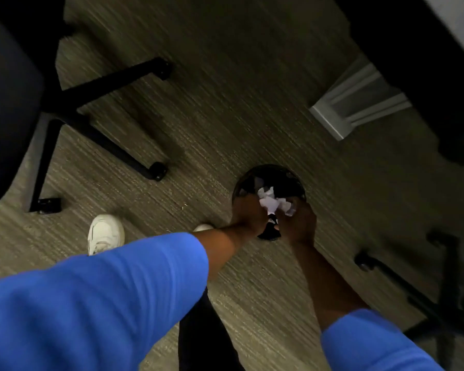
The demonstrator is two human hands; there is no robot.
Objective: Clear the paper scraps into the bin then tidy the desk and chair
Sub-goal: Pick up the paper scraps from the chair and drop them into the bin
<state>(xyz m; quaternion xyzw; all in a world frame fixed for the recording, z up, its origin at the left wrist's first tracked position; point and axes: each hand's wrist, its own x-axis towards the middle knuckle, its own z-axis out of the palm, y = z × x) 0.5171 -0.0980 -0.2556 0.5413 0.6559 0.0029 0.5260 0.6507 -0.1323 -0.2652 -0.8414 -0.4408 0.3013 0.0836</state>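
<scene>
Both hands are meeting over the bin (pixel 269 180) in the lower middle of the frame: the left hand (pixel 248 214) and the right hand (pixel 299 223) are each curling around a bunch of white paper scraps (pixel 272 202), pressing it between them just above the bin's dark mouth. Going from the largest things down, the carpet (pixel 225 103) is filling most of the view; the chair (pixel 14 108) is sitting at the upper left, its black legs and castors spreading toward the middle; a second castor base (pixel 413 285) is showing at the lower right; a pale desk leg (pixel 356 103) is standing at the upper right. One white shoe (pixel 106 234) is planting itself at the lower left. A few pale scraps seem to be lying inside the bin already, though blur is making that unsure. Judging from this, the paper-clearing step is nearing its end but not finishing yet, since the bunch is not released; tidying the desk and chair is looking untouched, and the desk top is out of view.
</scene>
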